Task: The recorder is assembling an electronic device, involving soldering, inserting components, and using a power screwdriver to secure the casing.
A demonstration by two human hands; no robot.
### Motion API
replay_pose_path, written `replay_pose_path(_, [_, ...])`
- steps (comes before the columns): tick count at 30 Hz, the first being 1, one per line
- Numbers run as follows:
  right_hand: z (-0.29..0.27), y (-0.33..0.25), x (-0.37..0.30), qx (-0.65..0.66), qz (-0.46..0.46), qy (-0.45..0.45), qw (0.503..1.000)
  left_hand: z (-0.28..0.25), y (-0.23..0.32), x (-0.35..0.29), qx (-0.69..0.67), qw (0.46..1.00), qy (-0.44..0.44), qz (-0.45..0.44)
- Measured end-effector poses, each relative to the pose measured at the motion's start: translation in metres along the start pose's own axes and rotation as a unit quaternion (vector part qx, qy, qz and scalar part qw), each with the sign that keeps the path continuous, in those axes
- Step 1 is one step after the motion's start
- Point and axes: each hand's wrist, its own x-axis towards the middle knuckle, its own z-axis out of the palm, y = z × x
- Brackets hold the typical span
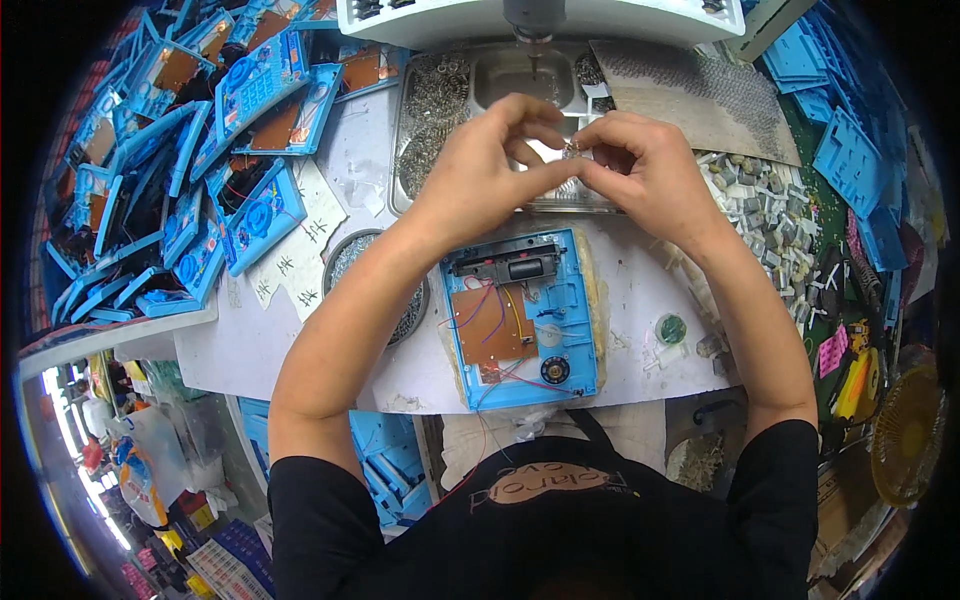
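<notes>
My left hand (488, 158) and my right hand (643, 168) meet above a metal tray (398, 150), fingertips close together. A small shiny metal part (572, 149), too small to name surely, is pinched between them. The tray's left compartment holds a heap of small coil-like metal pieces (440, 85). Below my hands lies an open blue plastic casing (578, 300) with a brown circuit board (490, 325), a black mechanism (505, 265), coloured wires and a small round black speaker (555, 370). My fingers partly hide the tray's middle.
Many blue casings (250, 95) are piled at left. A round dish of small metal parts (415, 315) stands under my left forearm. A driver tip (535, 45) hangs above the tray. White and grey pieces (755, 215) lie heaped at right, by a green roll (671, 328).
</notes>
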Motion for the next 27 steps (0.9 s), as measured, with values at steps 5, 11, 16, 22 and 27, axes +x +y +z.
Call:
replay_pose_path(5, [-0.002,-0.003,-0.002,-0.016,0.002,-0.015,1.000,-0.001,0.005,-0.002,0.013,0.999,-0.034,-0.037])
replay_pose_path(11, [0.000,0.008,-0.004,-0.181,-0.050,-0.019,0.982,-0.007,-0.008,0.001,0.284,0.949,0.055,0.127])
replay_pose_path(16, [-0.002,-0.005,-0.006,-0.332,-0.091,-0.003,0.939,-0.016,-0.024,0.022,0.472,0.862,-0.036,0.183])
replay_pose_path(22, [-0.026,-0.004,-0.017,-0.253,-0.066,0.060,0.963,0.023,-0.021,0.042,0.495,0.861,-0.096,0.069])
replay_pose_path(27, [-0.046,-0.014,-0.049,-0.148,-0.041,0.076,0.985,0.032,-0.022,0.051,0.485,0.865,-0.123,0.032])
